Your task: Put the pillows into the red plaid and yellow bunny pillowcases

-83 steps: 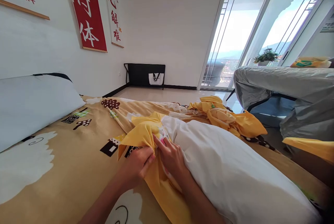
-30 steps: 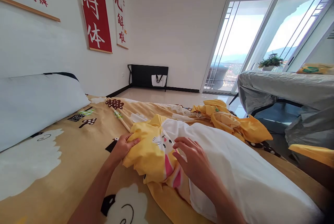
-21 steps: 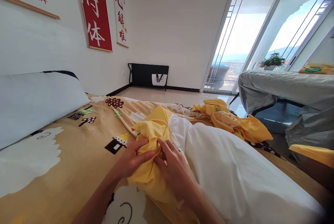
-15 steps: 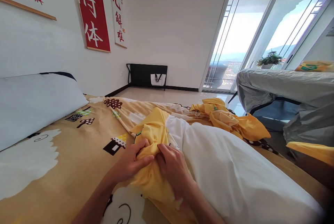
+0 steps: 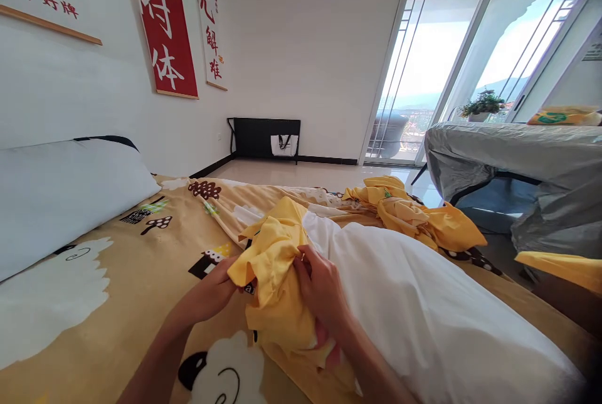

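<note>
A white pillow lies across the bed in front of me, its left end partly inside a bunched yellow pillowcase. My left hand grips the pillowcase's lower left edge, its fingers tucked under the cloth. My right hand is closed on the yellow fabric where it meets the pillow. Both forearms reach in from the bottom of the view.
The bed has a tan cartoon-print sheet. Another white pillow lies at the left by the wall. A crumpled yellow cloth sits at the far side. A grey-covered table stands to the right, with glass doors behind it.
The hands spread the pillowcase a second ago, then gathered it. Now the left hand has dropped under the fabric's edge and the right hand has pulled the bunched cloth up over the pillow's end.
</note>
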`<state>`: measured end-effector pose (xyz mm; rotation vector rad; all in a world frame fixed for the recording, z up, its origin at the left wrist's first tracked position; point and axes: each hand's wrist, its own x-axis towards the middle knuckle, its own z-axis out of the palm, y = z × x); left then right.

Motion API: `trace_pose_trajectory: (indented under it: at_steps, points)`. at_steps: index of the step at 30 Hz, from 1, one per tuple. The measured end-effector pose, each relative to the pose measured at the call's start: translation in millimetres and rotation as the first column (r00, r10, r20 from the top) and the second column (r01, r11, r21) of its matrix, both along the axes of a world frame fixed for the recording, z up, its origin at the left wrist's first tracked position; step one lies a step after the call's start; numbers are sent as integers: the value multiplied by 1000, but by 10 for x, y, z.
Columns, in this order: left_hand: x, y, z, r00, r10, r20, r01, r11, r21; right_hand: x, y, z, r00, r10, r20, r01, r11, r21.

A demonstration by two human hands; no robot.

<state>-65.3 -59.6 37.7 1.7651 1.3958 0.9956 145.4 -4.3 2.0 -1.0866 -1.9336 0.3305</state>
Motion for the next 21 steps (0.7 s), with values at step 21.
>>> trace_pose_trajectory:
  at_steps: [21]
  points:
    - [464, -14, -103, 709, 253, 659, -169, 967, -190, -63, -193, 119, 983, 164, 84, -174, 976, 130]
